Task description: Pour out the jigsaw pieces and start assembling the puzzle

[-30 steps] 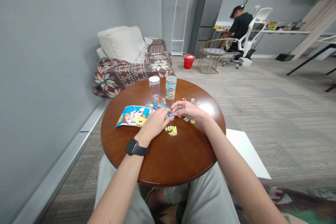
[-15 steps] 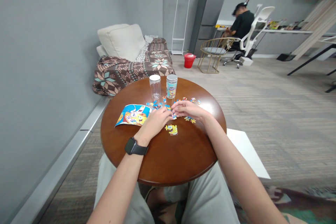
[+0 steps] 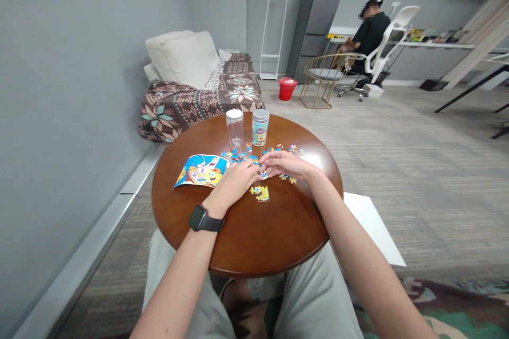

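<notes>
My left hand point(image 3: 238, 179), with a black watch on the wrist, and my right hand point(image 3: 284, 164) meet over the middle of the round table. Their curled fingers come together at a small blue-and-white jigsaw puzzle piece point(image 3: 264, 175); the fingertips are partly hidden. Just in front of them lies a joined yellow clump of puzzle pieces point(image 3: 261, 193). Loose puzzle pieces point(image 3: 238, 156) are scattered beyond my hands, and a few more point(image 3: 292, 179) lie under my right wrist. Left of my left hand, a curled cartoon picture sheet point(image 3: 201, 170) rests on the wood.
A clear jar with a white lid point(image 3: 235, 130) and a cartoon-printed jar point(image 3: 260, 128) stand at the far side of the brown table point(image 3: 270, 243). A sofa point(image 3: 191, 100) is behind it. Farther off are a red bin point(image 3: 287, 89), a wire chair point(image 3: 326, 74) and a seated person point(image 3: 371, 32).
The view has tilted slightly, shifting the scene up a little. My hands stay together at the puzzle piece with barely any movement of the fingers.
</notes>
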Motion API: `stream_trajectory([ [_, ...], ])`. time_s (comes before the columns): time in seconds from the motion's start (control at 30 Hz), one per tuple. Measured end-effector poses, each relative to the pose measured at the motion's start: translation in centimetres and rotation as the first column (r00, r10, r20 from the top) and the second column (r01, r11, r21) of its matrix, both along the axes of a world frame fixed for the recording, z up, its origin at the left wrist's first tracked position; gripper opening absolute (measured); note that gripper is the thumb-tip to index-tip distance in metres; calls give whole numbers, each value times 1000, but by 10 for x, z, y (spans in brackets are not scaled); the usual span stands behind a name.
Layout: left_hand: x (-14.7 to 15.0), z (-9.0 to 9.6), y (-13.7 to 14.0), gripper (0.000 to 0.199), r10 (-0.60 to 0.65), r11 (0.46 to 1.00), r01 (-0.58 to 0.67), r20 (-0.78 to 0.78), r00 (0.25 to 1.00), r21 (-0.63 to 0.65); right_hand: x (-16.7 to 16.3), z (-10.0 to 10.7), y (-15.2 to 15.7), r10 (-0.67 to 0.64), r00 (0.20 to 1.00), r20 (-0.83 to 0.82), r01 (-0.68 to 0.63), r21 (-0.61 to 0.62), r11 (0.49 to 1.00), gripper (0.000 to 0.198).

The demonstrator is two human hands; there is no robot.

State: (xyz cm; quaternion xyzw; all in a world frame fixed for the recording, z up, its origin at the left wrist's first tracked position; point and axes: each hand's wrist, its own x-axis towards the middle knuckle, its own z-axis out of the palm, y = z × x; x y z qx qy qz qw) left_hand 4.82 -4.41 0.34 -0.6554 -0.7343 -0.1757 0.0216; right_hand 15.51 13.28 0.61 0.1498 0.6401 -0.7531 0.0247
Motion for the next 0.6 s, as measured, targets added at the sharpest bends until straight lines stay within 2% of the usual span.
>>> stream_trajectory([
  [0.1, 0, -1, 0, 21, -21, 1000, 21, -12, 1000, -7, -2, -1, 1, -39, 998, -40, 41, 42, 998, 9],
  [0.2, 0, -1, 0, 22, -38, 999, 38, -30, 999, -14, -3, 0, 3, -150, 983, -103, 158, 78, 984, 8],
  [0.33, 0, 0, 0, 21, -53, 997, 51, -22, 998, -54, -3, 2, 7, -279, 948, -155, 290, 58, 955, 9],
  [0.47, 0, -2, 0, 22, -85, 995, 83, -29, 996, -58, -4, 1, 9, -343, 923, -176, 355, 41, 934, 12],
  [0.6, -1, -3, 0, 23, -79, 995, 77, -32, 996, -61, -5, -1, 10, -348, 920, -180, 365, 70, 928, 15],
])
